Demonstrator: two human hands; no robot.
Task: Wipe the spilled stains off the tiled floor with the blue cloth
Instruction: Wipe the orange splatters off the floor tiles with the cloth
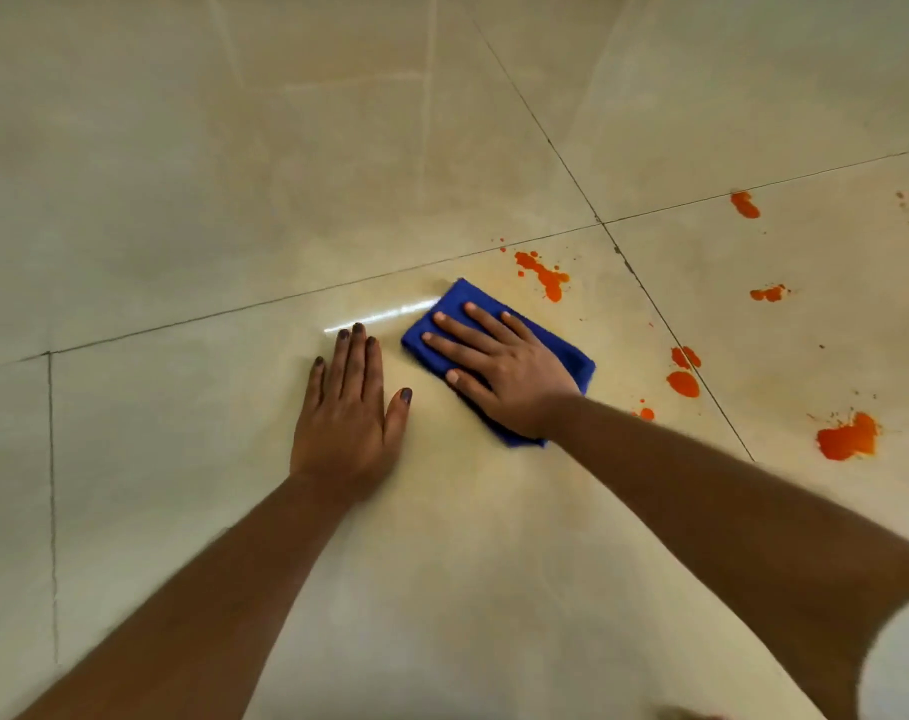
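Both hands flat: right hand [499,371] presses blue cloth [577,363], left hand [345,407] on tiled floor [182,200]; stains [543,275] just beyond.

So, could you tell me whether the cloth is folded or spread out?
Folded: the blue cloth is a thick, compact rectangle under the flat right hand.

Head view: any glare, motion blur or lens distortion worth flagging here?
Head view: a bright white glare streak lies on the glossy beige tiled floor beside the folded blue cloth; slight motion blur at the cloth's near edge under the right hand; the orange stains look sharp; wide-angle lens bends the grout lines.
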